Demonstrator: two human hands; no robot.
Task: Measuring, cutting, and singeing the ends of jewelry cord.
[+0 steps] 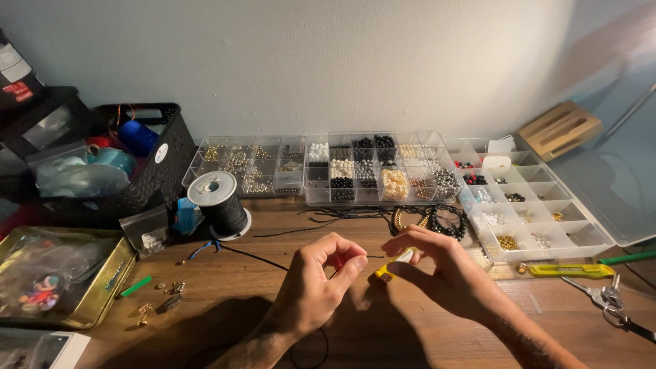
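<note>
1. Packaging: a small clear zip bag [145,232] with a white label leans against the black basket [158,171], which wears a round white sticker on its wall.
2. A gold tin [102,290] sits at the left edge; clear bead organizers [372,167] line the wall.
3. The black cord [253,256] runs from the spool [220,205] diagonally down-right across the wooden table [410,328] to the hands.
4. The left hand [318,287] pinches the cord between thumb and forefinger; its short end points right, nearly level.
5. The right hand [437,263] is closed around a yellow lighter [391,268], whose long axis tilts up to the right.
</note>
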